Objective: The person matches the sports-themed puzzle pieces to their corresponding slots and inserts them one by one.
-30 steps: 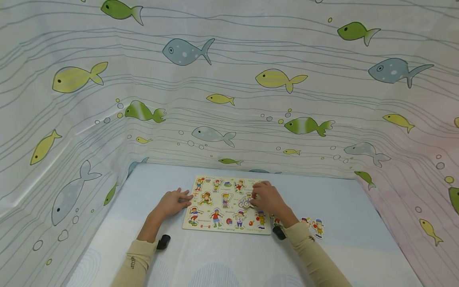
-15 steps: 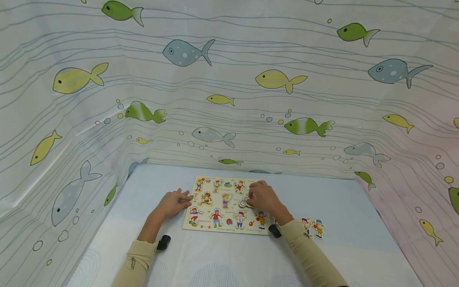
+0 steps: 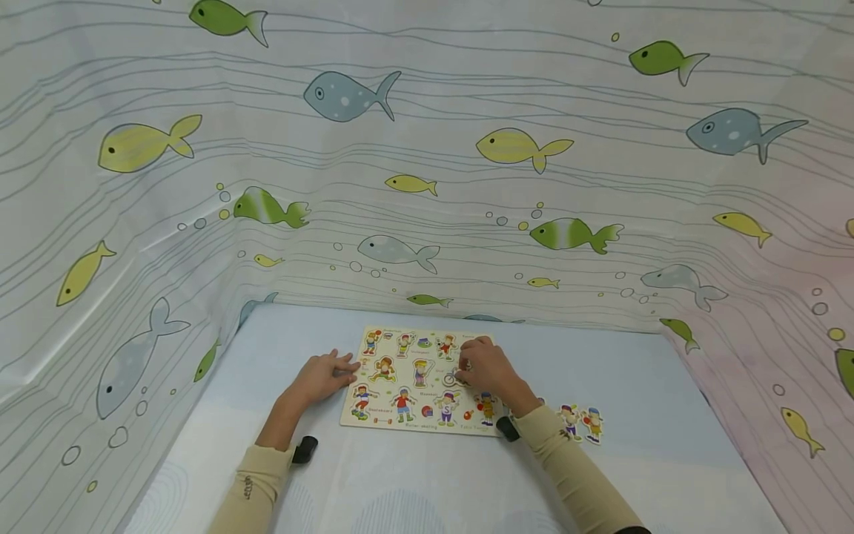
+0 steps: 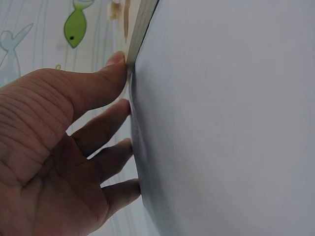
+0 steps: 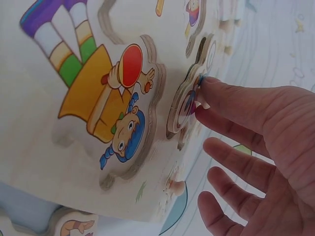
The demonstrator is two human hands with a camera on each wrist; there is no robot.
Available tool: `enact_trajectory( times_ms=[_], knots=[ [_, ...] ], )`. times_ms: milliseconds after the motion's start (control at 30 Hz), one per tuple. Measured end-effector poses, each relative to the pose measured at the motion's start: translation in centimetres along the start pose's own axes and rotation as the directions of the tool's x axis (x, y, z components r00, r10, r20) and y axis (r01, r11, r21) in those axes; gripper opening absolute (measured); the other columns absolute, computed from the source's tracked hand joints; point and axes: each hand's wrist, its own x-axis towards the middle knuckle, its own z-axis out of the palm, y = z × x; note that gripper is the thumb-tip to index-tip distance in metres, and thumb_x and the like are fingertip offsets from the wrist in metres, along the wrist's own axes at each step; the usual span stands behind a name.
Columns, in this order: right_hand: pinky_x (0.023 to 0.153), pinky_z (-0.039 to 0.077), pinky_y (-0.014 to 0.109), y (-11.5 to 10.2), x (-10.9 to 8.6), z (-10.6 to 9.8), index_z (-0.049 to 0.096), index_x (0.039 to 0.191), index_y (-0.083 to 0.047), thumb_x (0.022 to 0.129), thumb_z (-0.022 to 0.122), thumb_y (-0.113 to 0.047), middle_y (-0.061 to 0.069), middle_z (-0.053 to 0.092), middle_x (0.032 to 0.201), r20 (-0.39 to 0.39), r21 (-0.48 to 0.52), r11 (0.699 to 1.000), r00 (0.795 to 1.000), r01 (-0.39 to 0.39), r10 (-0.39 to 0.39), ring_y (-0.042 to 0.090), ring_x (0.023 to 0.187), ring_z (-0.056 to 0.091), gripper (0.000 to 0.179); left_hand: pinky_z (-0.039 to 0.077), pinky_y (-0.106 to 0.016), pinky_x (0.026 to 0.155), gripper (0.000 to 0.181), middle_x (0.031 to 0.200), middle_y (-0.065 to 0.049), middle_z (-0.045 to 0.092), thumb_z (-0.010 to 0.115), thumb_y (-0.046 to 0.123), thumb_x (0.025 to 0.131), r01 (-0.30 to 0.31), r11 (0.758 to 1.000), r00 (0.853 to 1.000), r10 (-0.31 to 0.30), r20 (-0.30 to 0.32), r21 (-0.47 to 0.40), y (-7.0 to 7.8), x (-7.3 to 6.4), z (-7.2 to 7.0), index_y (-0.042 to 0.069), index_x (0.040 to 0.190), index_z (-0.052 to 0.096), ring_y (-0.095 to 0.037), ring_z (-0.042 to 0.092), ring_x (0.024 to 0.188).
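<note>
A wooden peg puzzle board (image 5: 59,172) with sports figures lies flat on the table. My right hand (image 3: 490,371) is over its right part, where thumb and index finger pinch a bicycle puzzle piece (image 5: 184,110). That piece sits at a bicycle-shaped recess; whether it is fully seated I cannot tell. The other right fingers are spread loosely. At the board's left edge, my left hand (image 3: 323,377) rests with extended fingers, its thumb touching the edge in the left wrist view. Near the right hand, a table tennis player picture (image 5: 98,88) lies within its sunken outline.
Right of the board lie loose figure pieces, among them a table tennis player piece (image 3: 591,426) and a purple-capped figure piece (image 3: 570,421); another is partly behind the right wrist. A fish-patterned curtain (image 3: 460,200) closes off the table's back and sides.
My right hand has shifted slightly left across the board with the bicycle piece, uncovering more of the loose pieces by the wrist. The left hand has stayed in place.
</note>
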Motion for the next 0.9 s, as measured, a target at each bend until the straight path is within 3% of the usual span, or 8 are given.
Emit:
enact_trajectory(
  times_ms=[267,767,900],
  knots=[
    [0.092,0.047,0.053,-0.3,0.0,-0.4,0.063,0.071,-0.024,0.086,0.079,-0.031,0.002,0.064,0.12,0.0,0.018,1.0,1.0,-0.007,0.007,0.03,0.123,0.049,0.023,0.023,-0.064,0.112,0.034,0.14,-0.015,0.053,0.069,0.024,0.093,-0.006,1.0,1.0,0.006,0.002,0.005,-0.2,0.1,0.0,0.01,0.123,0.069,-0.047,0.032,0.138],
    [0.073,0.05,0.042,0.3,-0.1,0.6,0.06,0.067,-0.025,0.085,0.08,-0.032,-0.005,0.064,0.098,-0.057,-0.035,0.998,0.997,0.042,-0.044,0.025,0.108,0.053,0.028,0.023,-0.063,0.112,0.035,0.14,-0.014,0.053,0.07,0.025,0.092,0.002,1.0,1.0,-0.002,0.006,0.005,-0.3,0.3,0.2,0.011,0.124,0.069,-0.045,0.032,0.139],
    [0.074,0.049,0.041,0.3,-0.1,0.6,0.06,0.068,-0.026,0.085,0.08,-0.033,-0.006,0.063,0.096,-0.061,-0.045,0.998,0.997,0.038,-0.04,0.024,0.108,0.053,0.027,0.022,-0.063,0.112,0.034,0.139,-0.014,0.053,0.071,0.024,0.092,0.005,1.0,1.0,-0.005,-0.001,-0.003,-0.3,0.3,0.2,0.011,0.123,0.069,-0.045,0.032,0.139]
  ],
)
